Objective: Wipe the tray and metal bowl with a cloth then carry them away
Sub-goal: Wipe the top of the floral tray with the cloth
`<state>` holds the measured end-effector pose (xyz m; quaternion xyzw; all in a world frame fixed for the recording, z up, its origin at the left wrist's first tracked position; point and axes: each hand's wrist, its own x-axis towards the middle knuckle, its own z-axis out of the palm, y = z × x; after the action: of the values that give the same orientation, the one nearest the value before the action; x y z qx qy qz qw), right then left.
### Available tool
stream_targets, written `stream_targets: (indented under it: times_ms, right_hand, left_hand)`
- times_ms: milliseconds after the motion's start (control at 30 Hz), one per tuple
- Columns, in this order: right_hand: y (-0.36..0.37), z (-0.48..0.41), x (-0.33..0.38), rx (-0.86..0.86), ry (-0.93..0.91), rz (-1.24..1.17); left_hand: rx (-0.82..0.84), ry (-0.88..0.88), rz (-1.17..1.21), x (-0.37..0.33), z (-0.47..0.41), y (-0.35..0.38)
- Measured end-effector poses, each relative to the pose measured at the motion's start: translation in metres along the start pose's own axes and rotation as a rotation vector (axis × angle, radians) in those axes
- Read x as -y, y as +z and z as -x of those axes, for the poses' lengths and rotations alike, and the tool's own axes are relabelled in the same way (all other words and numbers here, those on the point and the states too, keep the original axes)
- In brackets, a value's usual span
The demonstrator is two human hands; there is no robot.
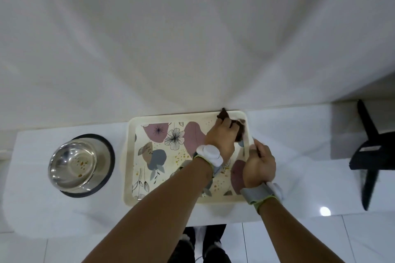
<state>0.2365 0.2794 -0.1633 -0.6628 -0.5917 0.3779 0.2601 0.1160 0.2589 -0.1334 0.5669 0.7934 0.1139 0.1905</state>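
Observation:
A cream tray (149, 118) with a flower print lies on the white counter, against the wall. My left hand (221, 139) presses a dark brown cloth (238, 129) into the tray's far right corner. My right hand (258, 163) grips the tray's right rim, fingers curled over the edge. A metal bowl (73, 162) with a black rubber base stands to the left of the tray, apart from it, with small brown and orange specks inside. Both wrists wear grey bands with white pods.
The white counter (32, 205) ends at a rounded left edge and a front edge near my body. A black stand (372, 156) sits on the floor to the right. White floor tiles and my feet show below.

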Motion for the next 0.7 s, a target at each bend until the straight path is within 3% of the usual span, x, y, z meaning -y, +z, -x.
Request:
stream_targets:
  times_ms: [100,167,333,433,600,700]
  right_hand:
    - [-0.002,-0.001,0.003,0.023,0.019,-0.019]
    - [-0.002,0.000,0.002,0.037,0.020,-0.012]
    - [0.000,0.001,0.000,-0.021,0.028,-0.017]
    - [-0.003,0.001,0.003,0.010,0.059,-0.029]
    - [-0.006,-0.001,0.007,0.062,0.170,-0.143]
    - [-0.003,-0.003,0.005,0.041,0.234,-0.221]
  left_hand:
    - [0.098,0.219,-0.094,0.002,0.023,0.004]
    - [0.118,0.252,-0.088,0.009,0.024,0.006]
    - [-0.014,-0.011,-0.063,0.008,-0.018,-0.001]
    - [-0.043,-0.024,-0.034,0.003,-0.015,0.000]
    - [-0.014,0.122,-0.051,-0.005,0.030,0.015]
    - [0.029,0.364,-0.107,-0.011,0.071,0.026]
